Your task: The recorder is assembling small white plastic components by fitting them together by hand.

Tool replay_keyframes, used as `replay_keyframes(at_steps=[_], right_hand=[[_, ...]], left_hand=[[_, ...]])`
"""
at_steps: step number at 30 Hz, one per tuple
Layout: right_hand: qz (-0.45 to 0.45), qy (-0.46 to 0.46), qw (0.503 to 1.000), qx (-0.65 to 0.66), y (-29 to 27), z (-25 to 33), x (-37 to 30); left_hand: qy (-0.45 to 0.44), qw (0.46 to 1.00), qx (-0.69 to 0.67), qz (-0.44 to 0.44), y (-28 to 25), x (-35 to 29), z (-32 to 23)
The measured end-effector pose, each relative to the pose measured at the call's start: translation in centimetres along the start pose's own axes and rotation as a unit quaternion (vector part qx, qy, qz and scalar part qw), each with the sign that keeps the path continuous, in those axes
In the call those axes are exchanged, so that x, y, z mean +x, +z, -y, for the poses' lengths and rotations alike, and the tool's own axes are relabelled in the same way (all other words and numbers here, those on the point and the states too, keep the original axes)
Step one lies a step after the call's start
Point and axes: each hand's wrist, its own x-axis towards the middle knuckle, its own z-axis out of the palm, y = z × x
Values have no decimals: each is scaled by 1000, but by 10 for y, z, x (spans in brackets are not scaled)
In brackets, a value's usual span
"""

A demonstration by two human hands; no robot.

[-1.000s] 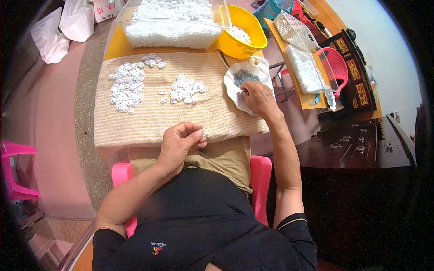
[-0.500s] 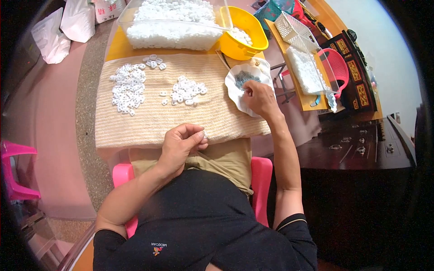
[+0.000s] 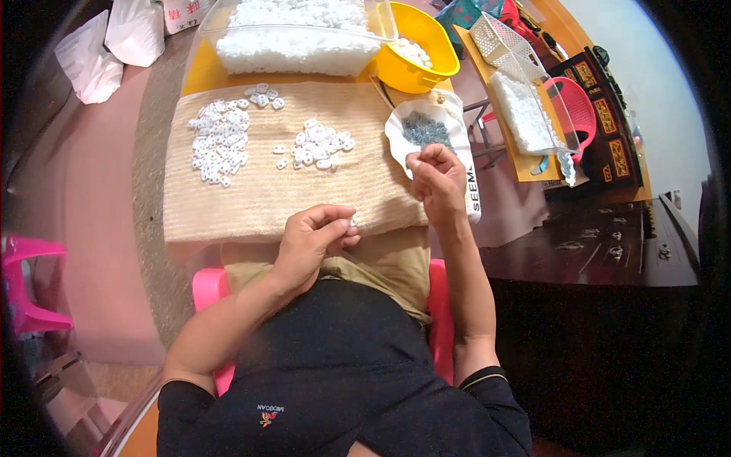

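Just above my lap, my left hand [image 3: 314,242] pinches a small white plastic piece [image 3: 353,222] between thumb and fingertips. My right hand [image 3: 440,183] is over the near edge of a scalloped white dish [image 3: 397,141], its thumb and fingers pressed together. Whatever they hold, if anything, is too small to make out. Small grey-blue parts [image 3: 423,128] lie heaped in the dish. On the striped cream towel [image 3: 266,206] are a large pile of white two-holed plastic pieces [image 3: 221,145], a smaller pile of white pieces [image 3: 323,146] and a few larger ones [image 3: 264,97].
A clear bin [image 3: 297,53] full of white pieces stands at the back, beside a yellow basin [image 3: 426,76]. To the right, a side table [image 3: 529,174] carries another clear box [image 3: 525,114] and a white basket [image 3: 499,46]. A pink stool [image 3: 34,282] is at far left.
My right hand has drawn back toward me from the grey parts, uncovering them. My left hand still pinches the white piece. The whole view has shifted slightly.
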Motion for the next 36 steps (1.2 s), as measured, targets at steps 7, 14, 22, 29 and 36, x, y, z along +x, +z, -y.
replay_keyframes(at_steps=[7, 14, 22, 29, 36], right_hand=[[97, 8, 995, 32, 45, -19, -40], [114, -18, 993, 26, 57, -31, -51], [118, -15, 991, -66, 53, -32, -54], [265, -56, 959, -87, 31, -34, -38], [269, -30, 958, -95, 32, -34, -37]], left_hand=[[19, 998, -38, 42, 4, 1, 0], [9, 997, -63, 47, 3, -1, -5], [7, 995, -79, 69, 0, -1, -4], [0, 995, -54, 79, 3, -2, -10], [-12, 995, -55, 77, -1, 1, -12]])
